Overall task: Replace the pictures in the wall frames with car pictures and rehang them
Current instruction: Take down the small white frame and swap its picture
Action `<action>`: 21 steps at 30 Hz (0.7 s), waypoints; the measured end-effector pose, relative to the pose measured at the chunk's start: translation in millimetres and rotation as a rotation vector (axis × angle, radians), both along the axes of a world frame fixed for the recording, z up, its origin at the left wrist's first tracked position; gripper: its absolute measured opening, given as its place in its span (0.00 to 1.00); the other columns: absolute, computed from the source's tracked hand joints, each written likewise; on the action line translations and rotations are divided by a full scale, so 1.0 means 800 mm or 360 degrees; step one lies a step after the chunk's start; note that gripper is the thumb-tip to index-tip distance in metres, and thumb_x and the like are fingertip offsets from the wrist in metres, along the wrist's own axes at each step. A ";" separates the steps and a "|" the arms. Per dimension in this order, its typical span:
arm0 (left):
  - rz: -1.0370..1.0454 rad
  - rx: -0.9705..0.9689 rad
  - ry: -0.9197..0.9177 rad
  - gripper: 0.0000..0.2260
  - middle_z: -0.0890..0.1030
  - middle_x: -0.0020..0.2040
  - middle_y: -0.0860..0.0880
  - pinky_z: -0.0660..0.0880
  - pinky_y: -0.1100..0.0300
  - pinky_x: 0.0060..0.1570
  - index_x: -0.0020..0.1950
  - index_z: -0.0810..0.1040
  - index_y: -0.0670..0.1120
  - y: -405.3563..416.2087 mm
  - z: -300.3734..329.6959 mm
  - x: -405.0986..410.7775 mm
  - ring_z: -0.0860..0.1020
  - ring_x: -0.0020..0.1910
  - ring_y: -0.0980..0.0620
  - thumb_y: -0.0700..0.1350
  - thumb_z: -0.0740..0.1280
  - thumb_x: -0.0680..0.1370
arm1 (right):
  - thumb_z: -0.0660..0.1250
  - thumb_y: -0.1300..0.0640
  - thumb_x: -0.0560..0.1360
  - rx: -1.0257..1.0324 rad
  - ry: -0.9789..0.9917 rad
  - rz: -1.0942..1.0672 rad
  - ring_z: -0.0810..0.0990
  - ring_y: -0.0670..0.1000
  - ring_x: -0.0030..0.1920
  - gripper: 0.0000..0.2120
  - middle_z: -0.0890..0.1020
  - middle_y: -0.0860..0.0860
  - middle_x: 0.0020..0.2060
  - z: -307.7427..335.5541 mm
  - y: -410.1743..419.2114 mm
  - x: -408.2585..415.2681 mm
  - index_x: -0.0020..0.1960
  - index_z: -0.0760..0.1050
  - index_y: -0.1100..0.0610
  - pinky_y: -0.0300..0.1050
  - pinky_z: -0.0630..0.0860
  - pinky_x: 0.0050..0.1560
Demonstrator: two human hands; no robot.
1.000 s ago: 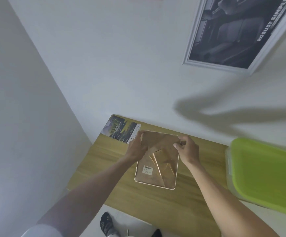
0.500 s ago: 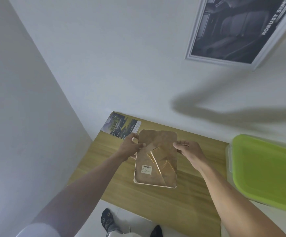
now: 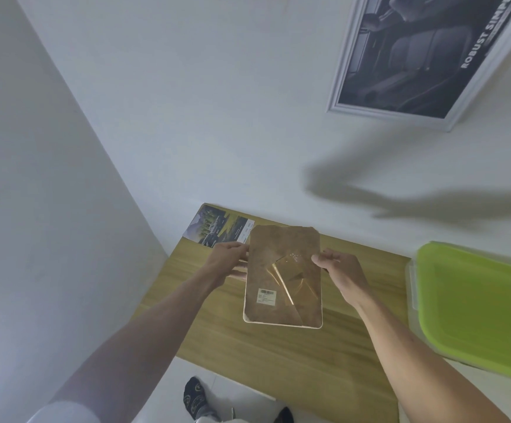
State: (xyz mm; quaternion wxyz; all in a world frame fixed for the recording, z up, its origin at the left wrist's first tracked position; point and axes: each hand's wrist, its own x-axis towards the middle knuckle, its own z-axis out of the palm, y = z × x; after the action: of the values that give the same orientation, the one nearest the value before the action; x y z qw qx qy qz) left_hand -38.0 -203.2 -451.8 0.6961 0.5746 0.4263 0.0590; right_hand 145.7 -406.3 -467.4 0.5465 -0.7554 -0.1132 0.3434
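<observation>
A small picture frame (image 3: 281, 279) is held above the wooden table (image 3: 278, 355), its brown backing board facing me, with a fold-out stand and a barcode sticker on it. My left hand (image 3: 228, 264) grips its left edge and my right hand (image 3: 341, 270) grips its right edge. A loose car picture (image 3: 217, 230) lies flat at the table's far left corner. On the wall at upper right hangs a white-framed car-interior picture (image 3: 425, 53).
A clear storage box with a lime green lid (image 3: 474, 303) stands to the right of the table. White walls meet in a corner to the left. My feet in dark socks (image 3: 196, 398) show on the floor below the table's near edge.
Both hands moved from the top of the frame to its side edges and lifted it off the table, tilting its back toward me.
</observation>
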 end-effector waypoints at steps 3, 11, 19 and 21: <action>-0.0129 0.0017 -0.0132 0.10 0.86 0.47 0.46 0.81 0.55 0.43 0.51 0.86 0.46 -0.005 -0.004 -0.005 0.84 0.45 0.50 0.36 0.69 0.75 | 0.73 0.54 0.74 -0.0059 -0.0018 -0.0093 0.81 0.50 0.55 0.07 0.86 0.47 0.46 -0.001 0.003 0.004 0.43 0.83 0.58 0.42 0.71 0.54; -0.0080 -0.0023 -0.0269 0.13 0.85 0.47 0.39 0.82 0.53 0.43 0.57 0.83 0.41 -0.013 -0.009 -0.001 0.85 0.43 0.45 0.34 0.73 0.73 | 0.67 0.44 0.77 -0.0250 -0.0141 -0.0022 0.81 0.53 0.45 0.18 0.85 0.50 0.41 -0.010 -0.002 0.007 0.43 0.82 0.59 0.49 0.75 0.51; 0.0113 -0.0032 -0.0101 0.22 0.85 0.43 0.37 0.82 0.48 0.48 0.61 0.77 0.45 -0.013 -0.031 0.009 0.83 0.41 0.44 0.29 0.70 0.70 | 0.75 0.58 0.73 -0.0323 -0.0127 0.0335 0.84 0.49 0.50 0.04 0.87 0.49 0.45 0.001 -0.015 0.008 0.47 0.85 0.58 0.47 0.78 0.58; 0.0070 -0.0031 -0.0084 0.23 0.85 0.48 0.37 0.82 0.48 0.49 0.64 0.77 0.44 -0.014 -0.033 0.012 0.84 0.45 0.43 0.29 0.70 0.71 | 0.75 0.59 0.73 -0.0390 -0.0205 0.0324 0.84 0.49 0.49 0.03 0.87 0.49 0.43 0.000 -0.016 0.009 0.44 0.84 0.59 0.47 0.78 0.56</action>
State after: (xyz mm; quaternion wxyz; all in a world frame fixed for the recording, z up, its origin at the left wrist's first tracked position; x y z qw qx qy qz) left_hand -28.8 -214.7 -477.9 0.7112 0.5566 0.4209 0.0851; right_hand 152.6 -419.2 -467.2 0.4043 -0.8214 -0.1813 0.3591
